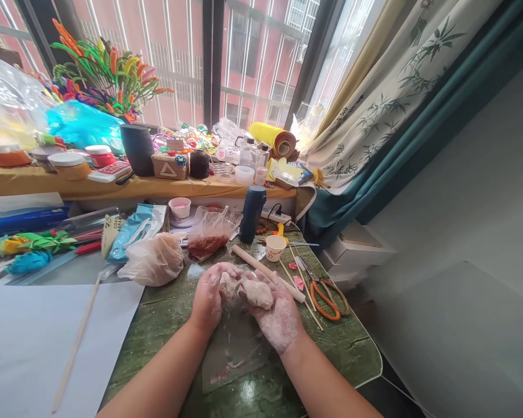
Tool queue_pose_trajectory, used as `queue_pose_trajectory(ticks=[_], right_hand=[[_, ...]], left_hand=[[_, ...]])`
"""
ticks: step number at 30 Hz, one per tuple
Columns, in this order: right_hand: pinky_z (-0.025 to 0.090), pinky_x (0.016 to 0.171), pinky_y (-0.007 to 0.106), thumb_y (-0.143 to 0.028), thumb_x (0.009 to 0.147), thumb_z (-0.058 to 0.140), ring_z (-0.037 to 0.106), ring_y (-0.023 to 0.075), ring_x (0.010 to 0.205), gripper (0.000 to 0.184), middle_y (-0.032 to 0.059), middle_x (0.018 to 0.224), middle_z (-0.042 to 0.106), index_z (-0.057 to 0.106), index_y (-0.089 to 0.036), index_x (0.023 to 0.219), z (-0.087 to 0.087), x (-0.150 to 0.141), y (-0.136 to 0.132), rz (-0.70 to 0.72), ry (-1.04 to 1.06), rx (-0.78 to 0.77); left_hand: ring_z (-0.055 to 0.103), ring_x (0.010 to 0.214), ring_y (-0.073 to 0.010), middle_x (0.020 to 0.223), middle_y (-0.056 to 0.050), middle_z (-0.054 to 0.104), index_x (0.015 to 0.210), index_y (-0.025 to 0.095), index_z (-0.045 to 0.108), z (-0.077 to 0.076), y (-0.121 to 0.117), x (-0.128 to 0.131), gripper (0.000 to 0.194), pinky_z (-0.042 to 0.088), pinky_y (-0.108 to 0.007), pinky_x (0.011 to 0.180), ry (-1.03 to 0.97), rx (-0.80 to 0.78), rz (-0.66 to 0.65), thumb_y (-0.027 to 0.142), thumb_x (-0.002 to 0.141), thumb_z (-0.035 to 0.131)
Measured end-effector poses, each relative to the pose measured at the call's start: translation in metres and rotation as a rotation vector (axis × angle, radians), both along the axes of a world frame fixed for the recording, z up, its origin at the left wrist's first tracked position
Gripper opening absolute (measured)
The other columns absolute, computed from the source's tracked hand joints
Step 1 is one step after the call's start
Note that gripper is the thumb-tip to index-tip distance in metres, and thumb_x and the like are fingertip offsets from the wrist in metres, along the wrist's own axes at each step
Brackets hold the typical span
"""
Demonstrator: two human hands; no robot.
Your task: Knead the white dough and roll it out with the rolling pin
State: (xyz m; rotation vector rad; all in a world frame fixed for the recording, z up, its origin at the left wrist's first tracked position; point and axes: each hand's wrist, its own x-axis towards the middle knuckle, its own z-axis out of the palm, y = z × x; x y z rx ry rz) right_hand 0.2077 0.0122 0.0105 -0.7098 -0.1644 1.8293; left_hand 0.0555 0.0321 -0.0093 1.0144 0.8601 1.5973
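My left hand [209, 293] curls around a pale, rough piece of clay [229, 284], with its fingers partly hidden. Palm up, my right hand [282, 319] carries a larger lump of clay [258, 294], its fingers bent behind it. The two pieces meet or nearly meet between my hands. White residue coats both palms. Beneath them a clear plastic sheet [233, 363] with pinkish smears lies on the green table [157, 342]. Just past my right fingers is a wooden rolling pin [265, 270].
Scissors [328, 299], thin sticks [302, 290] and a paper cup [275, 248] are at right. A dark blue cylinder [252, 215], a bag of reddish-brown material [206, 244] and a crumpled plastic bag [154, 259] stand behind. White paper [30, 342] covers the left side.
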Motion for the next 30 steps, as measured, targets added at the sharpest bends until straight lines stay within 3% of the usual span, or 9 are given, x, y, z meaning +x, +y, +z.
queue_pose_trajectory(ticks=[4, 8, 11, 14, 20, 23, 26, 28, 30], right_hand=[[0.062, 0.085, 0.03, -0.028, 0.09, 0.072, 0.072, 0.0207, 0.111, 0.031, 0.0092, 0.124, 0.074, 0.069, -0.019, 0.118, 0.005, -0.016, -0.003, -0.034, -0.036, 0.052], [0.064, 0.083, 0.037, -0.026, 0.086, 0.074, 0.076, 0.024, 0.096, 0.034, 0.0103, 0.11, 0.078, 0.069, -0.016, 0.118, 0.008, -0.015, -0.003, 0.009, -0.162, -0.013], [0.064, 0.075, 0.034, -0.02, 0.089, 0.065, 0.076, 0.0214, 0.079, 0.019, 0.0103, 0.088, 0.078, 0.07, -0.011, 0.106, 0.005, -0.003, 0.003, 0.046, -0.176, -0.112], [0.064, 0.071, 0.029, -0.022, 0.096, 0.054, 0.076, 0.02, 0.077, 0.021, 0.0128, 0.086, 0.078, 0.069, -0.009, 0.103, 0.005, 0.013, 0.007, -0.033, -0.093, -0.142], [0.065, 0.073, 0.034, -0.039, 0.102, 0.051, 0.076, 0.0231, 0.081, 0.038, 0.0173, 0.091, 0.078, 0.068, -0.006, 0.108, 0.008, 0.031, 0.005, -0.098, 0.031, -0.086], [0.064, 0.074, 0.033, -0.036, 0.102, 0.052, 0.076, 0.0213, 0.078, 0.034, 0.0147, 0.086, 0.078, 0.069, -0.007, 0.104, 0.008, 0.03, 0.002, -0.12, 0.005, -0.103], [0.063, 0.077, 0.034, -0.042, 0.099, 0.055, 0.075, 0.0211, 0.079, 0.036, 0.0129, 0.086, 0.078, 0.071, -0.009, 0.101, 0.014, 0.023, -0.006, -0.098, 0.012, -0.057], [0.062, 0.075, 0.034, -0.053, 0.097, 0.055, 0.075, 0.0228, 0.082, 0.047, 0.0131, 0.092, 0.078, 0.072, -0.01, 0.105, 0.019, 0.016, -0.014, 0.008, 0.048, 0.021], [0.061, 0.073, 0.035, -0.061, 0.094, 0.054, 0.075, 0.0251, 0.087, 0.055, 0.0132, 0.096, 0.078, 0.072, -0.011, 0.111, 0.023, 0.006, -0.02, 0.116, 0.056, 0.074]], left_hand=[[0.067, 0.115, -0.0328, 0.129, -0.014, 0.069, 0.073, 0.018, 0.07, 0.012, -0.009, 0.009, 0.046, 0.055, -0.044, 0.096, -0.098, 0.056, -0.027, 0.06, 0.09, 0.062], [0.068, 0.112, -0.0326, 0.121, -0.013, 0.073, 0.072, 0.019, 0.069, 0.015, -0.008, 0.006, 0.046, 0.055, -0.048, 0.098, -0.024, 0.044, 0.021, 0.057, 0.094, 0.057], [0.069, 0.108, -0.0294, 0.11, -0.012, 0.075, 0.087, 0.02, 0.074, 0.013, -0.008, -0.001, 0.039, 0.053, -0.045, 0.1, 0.23, 0.119, 0.112, 0.051, 0.098, 0.054], [0.07, 0.109, -0.0282, 0.114, -0.011, 0.074, 0.117, 0.022, 0.07, 0.012, -0.008, -0.006, 0.035, 0.053, -0.044, 0.1, 0.49, 0.221, 0.16, 0.047, 0.098, 0.055], [0.057, 0.132, -0.0374, 0.137, -0.011, 0.067, 0.132, 0.028, 0.065, 0.01, -0.002, -0.004, 0.053, 0.031, -0.066, 0.117, 1.22, 0.333, -0.07, 0.057, 0.088, 0.063], [0.041, 0.146, -0.0409, 0.153, -0.011, 0.054, 0.14, 0.03, 0.06, 0.014, -0.005, -0.004, 0.061, 0.021, -0.07, 0.119, 1.228, 0.378, -0.022, 0.063, 0.089, 0.058], [0.041, 0.146, -0.0384, 0.154, -0.013, 0.052, 0.139, 0.028, 0.06, 0.022, -0.016, -0.004, 0.058, 0.023, -0.061, 0.122, 1.079, 0.538, 0.076, 0.06, 0.091, 0.056], [0.045, 0.144, -0.0366, 0.155, -0.016, 0.05, 0.144, 0.026, 0.055, 0.027, -0.025, 0.001, 0.062, 0.028, -0.055, 0.121, 1.005, 0.611, 0.03, 0.058, 0.092, 0.056], [0.043, 0.146, -0.0373, 0.159, -0.016, 0.046, 0.151, 0.026, 0.048, 0.031, -0.032, 0.008, 0.069, 0.023, -0.055, 0.124, 1.008, 0.622, -0.038, 0.06, 0.092, 0.057]])
